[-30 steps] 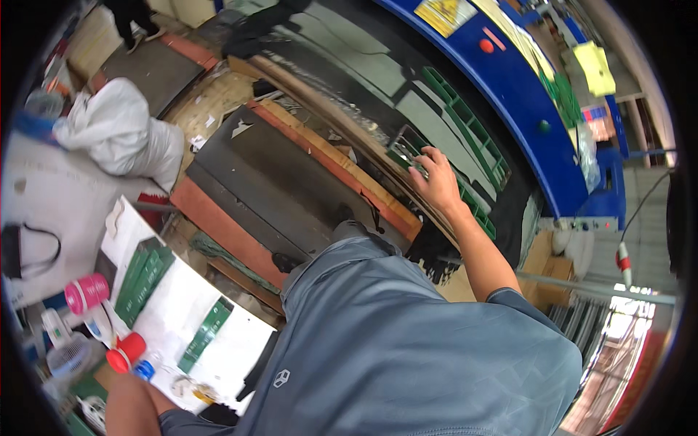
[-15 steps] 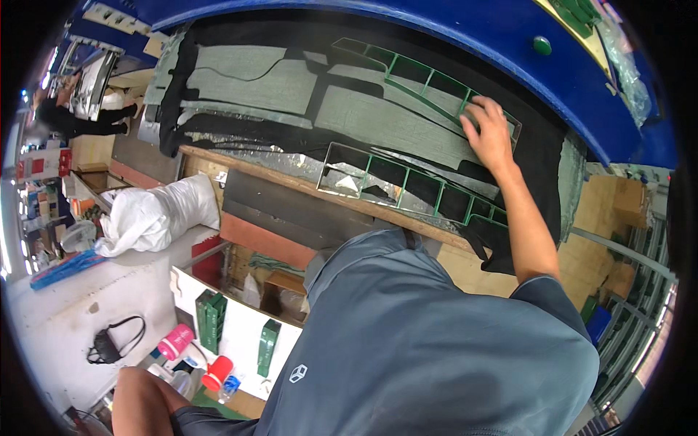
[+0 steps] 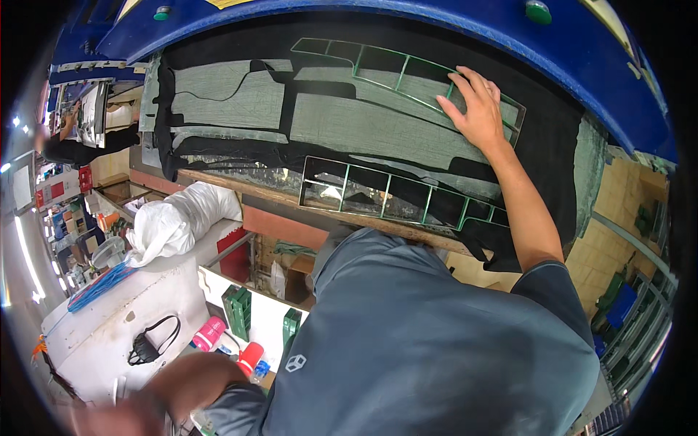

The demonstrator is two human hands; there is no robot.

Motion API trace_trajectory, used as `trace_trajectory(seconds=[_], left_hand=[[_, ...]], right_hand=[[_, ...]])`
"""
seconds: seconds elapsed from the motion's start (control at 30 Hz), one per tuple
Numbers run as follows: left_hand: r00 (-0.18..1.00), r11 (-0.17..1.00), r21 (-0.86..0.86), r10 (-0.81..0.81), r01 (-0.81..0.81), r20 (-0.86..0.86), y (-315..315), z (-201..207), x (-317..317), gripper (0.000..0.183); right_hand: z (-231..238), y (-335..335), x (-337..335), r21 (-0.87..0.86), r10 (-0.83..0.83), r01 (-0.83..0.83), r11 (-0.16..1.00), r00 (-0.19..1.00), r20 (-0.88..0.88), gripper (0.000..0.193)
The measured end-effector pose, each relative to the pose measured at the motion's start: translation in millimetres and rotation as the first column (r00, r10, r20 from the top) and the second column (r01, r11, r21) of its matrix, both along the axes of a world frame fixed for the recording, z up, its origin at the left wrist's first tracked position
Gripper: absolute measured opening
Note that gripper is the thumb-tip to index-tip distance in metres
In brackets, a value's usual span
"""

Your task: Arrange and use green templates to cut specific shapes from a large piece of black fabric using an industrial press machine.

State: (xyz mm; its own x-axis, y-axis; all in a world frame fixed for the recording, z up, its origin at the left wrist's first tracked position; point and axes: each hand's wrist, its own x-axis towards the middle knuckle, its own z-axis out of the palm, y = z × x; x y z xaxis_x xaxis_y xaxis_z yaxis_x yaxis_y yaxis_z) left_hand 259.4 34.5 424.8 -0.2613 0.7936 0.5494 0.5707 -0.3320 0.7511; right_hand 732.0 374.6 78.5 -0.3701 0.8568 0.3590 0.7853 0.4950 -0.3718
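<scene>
My right hand (image 3: 476,109) rests on the upper cutting die (image 3: 402,73), a long green metal frame with crossbars, its fingers and thumb spread over the right part. This die lies on black sheet material (image 3: 240,43), where cut-out gaps show a grey surface beneath. A second cutting die (image 3: 386,195) of similar kind lies along the near edge of the table, apart from my hands. Down at the lower left, my left hand (image 3: 116,421) is smeared by motion, and what it holds, if anything, cannot be made out.
A blue machine beam (image 3: 363,29) with green buttons spans the far side. Left of me are a white sack (image 3: 182,218), a white surface with a black strap pouch (image 3: 145,349), green blocks (image 3: 237,311), and pink and red cups (image 3: 209,333). Another person (image 3: 87,145) stands far left.
My left arm has swung down and left, bringing its blurred hand into view. My right hand stays at the upper cutting die. The whole view has shifted slightly.
</scene>
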Motion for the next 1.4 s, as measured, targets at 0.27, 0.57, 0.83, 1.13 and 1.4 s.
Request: trace_trajectory(seconds=[0.27,0.57,0.83,1.13,1.4], left_hand=[[0.672,0.609,-0.684,-0.703,0.401,-0.232,142.3,-254.5,190.7,0.07],[0.375,0.646,-0.749,-0.738,0.149,-0.561,149.2,-295.0,258.3,0.104],[0.415,0.569,-0.771,-0.799,0.287,-0.435,165.5,-283.8,253.1,0.096],[0.573,0.663,-0.73,-0.668,0.169,-0.475,130.8,-176.0,155.1,0.105],[0.855,0.744,-0.627,-0.154,-0.229,-0.496,22.3,-128.0,55.5,0.097]], right_hand=[[-1.0,-2.7,9.7,0.041,0.039,-0.039,0.998,0.999,-0.004,0.053],[-6.4,-8.2,11.5,0.184,0.17,-0.148,0.972,0.98,-0.106,0.036],[-5.3,-7.9,12.6,0.219,0.362,-0.352,0.91,0.932,-0.002,0.024],[14.3,13.9,-10.3,0.004,0.552,-0.569,0.822,0.798,0.244,0.018],[33.7,16.5,-39.6,-0.144,0.541,-0.527,0.838,0.836,0.09,0.02]])
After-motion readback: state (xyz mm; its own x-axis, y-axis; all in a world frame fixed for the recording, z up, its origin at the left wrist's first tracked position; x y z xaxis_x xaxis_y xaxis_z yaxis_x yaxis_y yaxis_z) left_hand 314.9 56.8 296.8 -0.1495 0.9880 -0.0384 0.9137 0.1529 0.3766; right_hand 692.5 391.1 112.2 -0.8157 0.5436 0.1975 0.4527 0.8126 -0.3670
